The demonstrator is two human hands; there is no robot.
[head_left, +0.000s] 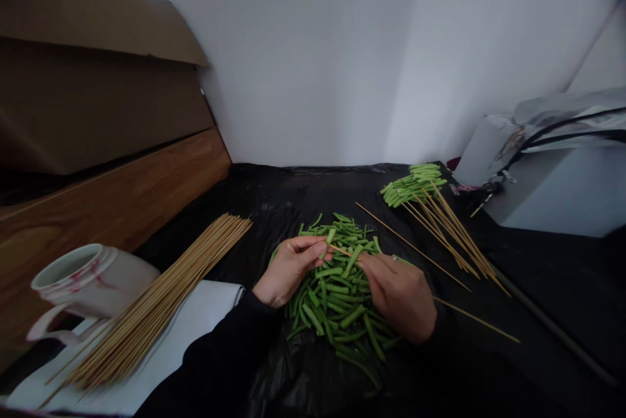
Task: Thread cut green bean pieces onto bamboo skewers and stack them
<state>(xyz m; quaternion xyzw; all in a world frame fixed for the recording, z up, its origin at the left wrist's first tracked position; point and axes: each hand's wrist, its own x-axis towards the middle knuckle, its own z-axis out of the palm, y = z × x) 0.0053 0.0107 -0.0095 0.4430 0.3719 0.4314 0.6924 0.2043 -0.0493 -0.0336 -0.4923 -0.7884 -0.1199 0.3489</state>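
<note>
My left hand (288,269) pinches a short cut piece of green bean (330,236) at the tip of a thin bamboo skewer (476,321). Gripped in my right hand (403,294), the skewer runs out behind the palm to the lower right. Another bean piece (352,261) sits crosswise on it, close to the right fingertips. Beneath both hands spreads a loose pile of cut green beans (337,308). A ring shows on the right hand, whose fingers partly hide the skewer.
A bundle of bamboo skewers (161,304) leans across white paper (215,304) beside a tipped mug (105,281). Skewered beans (413,184) lie at back right; a loose skewer (411,244) is nearer. Black plastic (278,190) covers the surface. Cardboard (98,98) stands left, a pale box (562,190) right.
</note>
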